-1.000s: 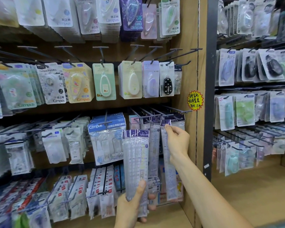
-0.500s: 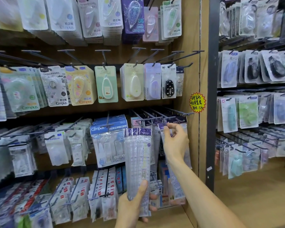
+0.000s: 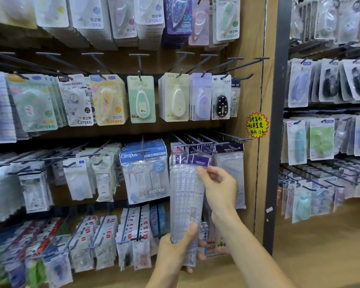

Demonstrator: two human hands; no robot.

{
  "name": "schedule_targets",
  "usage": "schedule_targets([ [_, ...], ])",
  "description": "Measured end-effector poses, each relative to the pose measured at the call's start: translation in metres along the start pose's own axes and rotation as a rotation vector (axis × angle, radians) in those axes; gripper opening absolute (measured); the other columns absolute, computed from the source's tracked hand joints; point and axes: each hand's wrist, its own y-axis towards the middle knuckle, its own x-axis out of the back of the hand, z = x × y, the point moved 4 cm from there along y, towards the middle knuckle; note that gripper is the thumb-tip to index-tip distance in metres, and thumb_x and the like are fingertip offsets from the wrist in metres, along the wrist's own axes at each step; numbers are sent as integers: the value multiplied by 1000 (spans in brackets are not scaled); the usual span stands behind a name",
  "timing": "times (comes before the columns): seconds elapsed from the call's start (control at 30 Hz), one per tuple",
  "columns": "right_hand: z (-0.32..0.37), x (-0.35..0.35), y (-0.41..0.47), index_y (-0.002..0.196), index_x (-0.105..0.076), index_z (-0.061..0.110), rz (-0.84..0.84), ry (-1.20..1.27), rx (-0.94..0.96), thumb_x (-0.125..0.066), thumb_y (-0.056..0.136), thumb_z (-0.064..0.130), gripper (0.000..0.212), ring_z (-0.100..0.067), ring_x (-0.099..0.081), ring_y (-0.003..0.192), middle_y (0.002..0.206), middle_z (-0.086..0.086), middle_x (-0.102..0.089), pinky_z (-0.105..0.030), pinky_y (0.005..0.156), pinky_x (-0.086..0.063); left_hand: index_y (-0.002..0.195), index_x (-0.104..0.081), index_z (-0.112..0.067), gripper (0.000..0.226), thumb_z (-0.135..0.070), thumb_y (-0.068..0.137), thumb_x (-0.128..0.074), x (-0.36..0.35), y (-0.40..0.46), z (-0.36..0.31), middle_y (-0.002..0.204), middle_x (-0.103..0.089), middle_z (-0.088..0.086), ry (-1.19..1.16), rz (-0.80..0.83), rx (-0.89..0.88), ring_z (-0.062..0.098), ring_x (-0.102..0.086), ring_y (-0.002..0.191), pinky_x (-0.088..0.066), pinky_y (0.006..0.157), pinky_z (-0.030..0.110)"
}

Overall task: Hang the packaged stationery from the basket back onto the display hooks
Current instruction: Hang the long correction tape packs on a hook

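Left hand (image 3: 176, 244) at 6 o'clock, fingers and thumb curled round the bottom end of a fanned stack of long clear-plastic ruler packs with purple header cards (image 3: 186, 196); the stack stands upright, tilted slightly, its headers just below the dark metal display hooks (image 3: 197, 145) in the middle row, not threaded on any hook. Right hand (image 3: 217, 183) at centre right, grip closed in a pinch: thumb and fingertips on the frontmost pack's upper part just under its purple header, other fingers loosely curled behind. Directly behind the stack at 1 o'clock, more purple-header clear packs (image 3: 230, 169) already hang on those hooks, marked KOKUYO. At 9 o'clock of the stack, a blue-header Campus refill bag (image 3: 143, 173) hangs on its own hook, reading 30m. Upper row at 12 o'clock: carded teardrop correction tapes, a mint-green card (image 3: 141, 99), a cream card (image 3: 175, 98), a lilac card (image 3: 201, 96), a white card with black tape (image 3: 221, 98), and a yellow Campus card (image 3: 107, 100) at 10 o'clock. Yellow starburst price sticker (image 3: 257, 125) on the wooden side panel (image 3: 249, 48) at 2 o'clock, handwritten text. Bottom row at 7 o'clock: small white packs with red labels (image 3: 104, 235), blurred. Right bay at 3 o'clock holds more hanging blister packs (image 3: 320, 138) above a wooden shelf (image 3: 320, 246). Basket not in view.
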Motion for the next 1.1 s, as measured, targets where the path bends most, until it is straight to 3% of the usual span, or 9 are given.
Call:
schedule_targets([
  [0.07,0,2,2,97,-75,19,-22,71,-43,-80,88,24,12,-15,-73,92,93,2,-77,-37,88,-61,107,-72,-3,67,-60,72,-69,-2,1,3,86,-79,22,-18,17,12,32,-74,64,-46,36,24],
  [0.17,-2,7,7,99,-75,15,-32,159,-91,-77,91,20,9,-20,-73,97,95,-2,-78,-37,90,-60,107,-74,-1,67,-62,81,-61,-4,2,5,87,-79,24,-42,31,28,34,-74,65,-49,37,25],
  [0.33,-3,12,15,91,-73,16,-74,203,-119,-73,94,19,4,-5,-66,82,87,5,-74,-16,74,-49,106,-76,-3,65,-63,86,-58,-6,5,5,90,-79,22,-15,64,22,35,-75,69,-52,41,27],
  [0.53,5,11,33,102,-73,7,-101,233,-133,-72,95,18,13,-19,-67,88,89,-3,-75,-39,87,-55,104,-74,-17,54,-64,89,-52,0,2,4,80,-79,20,43,14,-8,28,-76,62,-58,46,30],
  [0.63,13,12,37,114,-59,15,-118,222,-65,-70,96,14,21,-21,-62,77,86,-5,-70,-35,72,-54,104,-74,-7,58,-60,87,-57,7,2,7,82,-80,19,11,-25,4,35,-78,70,-53,38,28],
  [0.73,15,13,38,108,-58,19,-126,145,38,-67,97,11,17,-16,-56,70,79,-5,-65,-25,66,-48,111,-73,-3,66,-61,85,-55,11,5,12,88,-80,17,-2,-21,22,39,-78,76,-52,37,27],
  [0.9,11,4,51,106,-71,26,-170,-159,148,-66,97,13,17,-4,-64,93,98,14,-70,-18,76,-50,117,-70,-6,63,-59,87,-56,16,9,13,91,-81,17,-2,-16,20,38,-77,74,-53,38,28],
  [1.03,9,-16,67,110,-74,19,-194,-271,116,-67,96,10,18,-16,-67,92,95,4,-71,-39,86,-59,119,-69,-4,62,-58,90,-57,18,9,11,91,-80,17,2,-22,8,36,-77,74,-55,41,29],
  [1.1,7,-20,67,113,-75,18,-188,-301,98,-68,96,12,20,-18,-68,91,94,2,-72,-42,87,-59,117,-71,-4,60,-57,91,-58,18,8,9,90,-81,17,14,-20,7,36,-78,73,-54,42,29],
])
